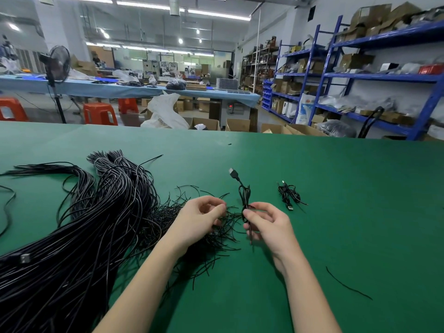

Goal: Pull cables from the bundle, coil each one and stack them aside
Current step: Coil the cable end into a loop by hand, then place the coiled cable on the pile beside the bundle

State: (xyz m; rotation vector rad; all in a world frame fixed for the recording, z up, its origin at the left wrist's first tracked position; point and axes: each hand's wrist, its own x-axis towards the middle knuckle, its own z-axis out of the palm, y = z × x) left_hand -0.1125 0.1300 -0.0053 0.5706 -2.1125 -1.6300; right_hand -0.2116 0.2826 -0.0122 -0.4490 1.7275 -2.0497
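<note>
Fingers of the right hand (266,223) are pinching the coiled cable (244,195) above the green table (336,188), the left hand (201,218) is hovering loosely curled and empty, so the coil risks springing loose.

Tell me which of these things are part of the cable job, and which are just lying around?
Part of the job:
bundle
coiled cable pinched by the right hand
left hand over the short ties
finished coil

Just lying about:
stray strand
fan
stools
boxes
shelves
</note>
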